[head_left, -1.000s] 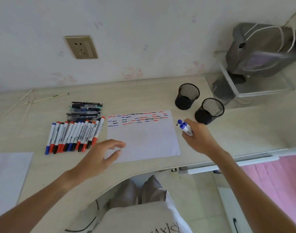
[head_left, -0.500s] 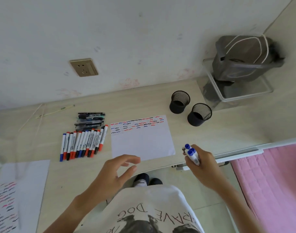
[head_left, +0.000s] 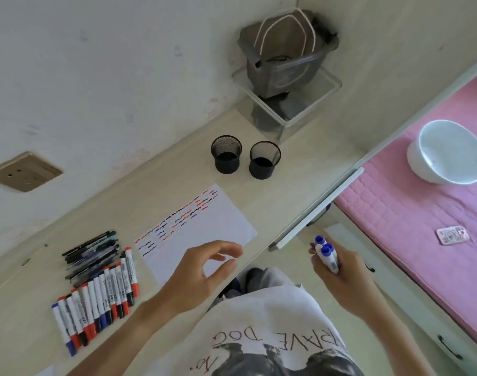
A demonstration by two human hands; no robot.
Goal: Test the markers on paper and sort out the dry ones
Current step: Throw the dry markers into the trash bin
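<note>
My right hand has its fingers clamped on a small bunch of blue-capped white markers, off the pale wooden desk edge, caps up. Left hand hovers over the near corner of the white paper sheet w/ red, blue & black squiggles, fingers apart, empty. Row of red-, blue- & black-capped white markers lies left of the sheet. Two black mesh cups stand behind it.
</note>
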